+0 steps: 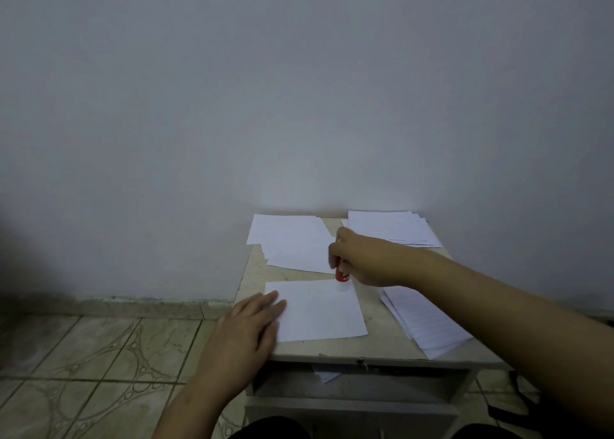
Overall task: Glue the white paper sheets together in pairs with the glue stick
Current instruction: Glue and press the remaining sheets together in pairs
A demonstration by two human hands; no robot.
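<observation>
Now your right hand (360, 259) has its fingers curled round the red glue stick (341, 273). You hold the stick upright, and its tip touches the far right corner of the sheet (320, 310) in front of you. Your left hand (247, 325) lies flat, fingers straight, pressing on the near left side of that sheet. The sheet lies on a small table (372, 347). A pile (292, 240) of paper sits at the far left, another pile (393, 229) at the far right, and a third pile (425, 322) lies on the near right, under your right arm.
</observation>
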